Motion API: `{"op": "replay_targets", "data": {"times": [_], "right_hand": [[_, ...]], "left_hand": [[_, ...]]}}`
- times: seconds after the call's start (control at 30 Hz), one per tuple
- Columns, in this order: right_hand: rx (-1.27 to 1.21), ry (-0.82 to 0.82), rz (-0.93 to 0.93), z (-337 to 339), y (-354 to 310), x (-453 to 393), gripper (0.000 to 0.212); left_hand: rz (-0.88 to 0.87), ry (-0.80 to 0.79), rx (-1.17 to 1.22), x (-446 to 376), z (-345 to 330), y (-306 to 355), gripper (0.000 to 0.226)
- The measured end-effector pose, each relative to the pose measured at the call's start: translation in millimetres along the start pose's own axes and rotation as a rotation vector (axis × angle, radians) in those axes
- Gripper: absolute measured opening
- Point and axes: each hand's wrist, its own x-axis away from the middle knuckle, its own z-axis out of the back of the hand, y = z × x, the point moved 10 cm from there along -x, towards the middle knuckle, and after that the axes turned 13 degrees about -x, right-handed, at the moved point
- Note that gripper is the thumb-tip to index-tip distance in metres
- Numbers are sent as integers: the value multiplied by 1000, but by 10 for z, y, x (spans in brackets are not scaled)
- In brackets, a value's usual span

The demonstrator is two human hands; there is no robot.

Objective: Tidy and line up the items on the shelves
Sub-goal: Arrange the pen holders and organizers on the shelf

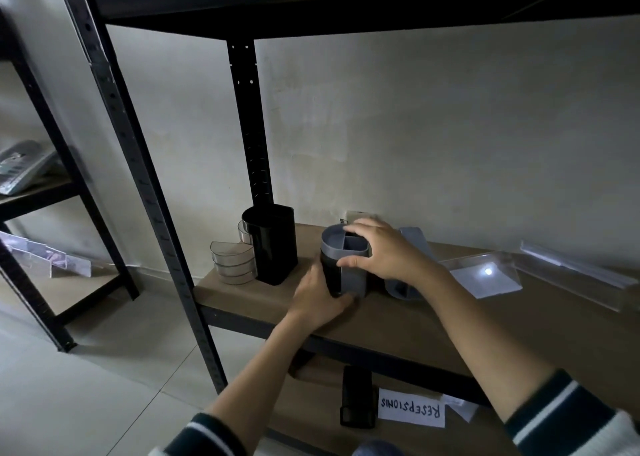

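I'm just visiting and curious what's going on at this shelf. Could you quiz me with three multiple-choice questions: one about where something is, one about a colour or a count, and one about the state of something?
1. Where does the black organiser stand?
A. at the shelf's left end
B. on the floor
C. on the top shelf

2. What colour is the top of the holder in the hands?
A. red
B. grey
C. yellow

3. How does the second grey holder lie?
A. upright
B. tipped on its side
C. hanging from the post

Answers:
1. A: the black organiser stands by the post on the shelf.
2. B: the left hand and right hand hold a grey-topped holder.
3. B: the second grey holder lies tipped behind the right hand.
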Motion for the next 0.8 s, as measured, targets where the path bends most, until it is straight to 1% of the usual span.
{"op": "replay_targets", "data": {"times": [0.07,0.17,0.23,0.33,0.4,0.47,0.5,0.57,0.63,0.73,0.8], "right_hand": [[-21,1,-1,-6,30,0,75],[-21,7,2,-6,50,12,75],[40,11,2,5,31,27,77],[121,25,-26,26,8,116,81],[106,54,-61,76,49,213,78],[136,105,-93,179,140,325,67],[148,129,-108,232,206,388,61],[116,172,-129,313,344,530,56],[17,202,-142,341,468,684,57],[-117,214,-126,263,581,849,61],[-157,265,-94,206,630,909,63]], "left_hand": [[-24,20,10,-2,9,8,97],[-48,-6,58,0,-25,-4,120],[-47,-11,56,33,-43,11,126],[-9,89,-113,174,47,52,126],[30,169,-307,334,94,53,121],[22,254,-471,521,61,65,107],[6,288,-505,620,21,70,98],[-29,339,-492,767,-69,51,82],[-63,403,-463,846,-85,47,72],[-68,435,-450,867,-52,52,68],[-54,423,-452,863,-54,52,67]]}}
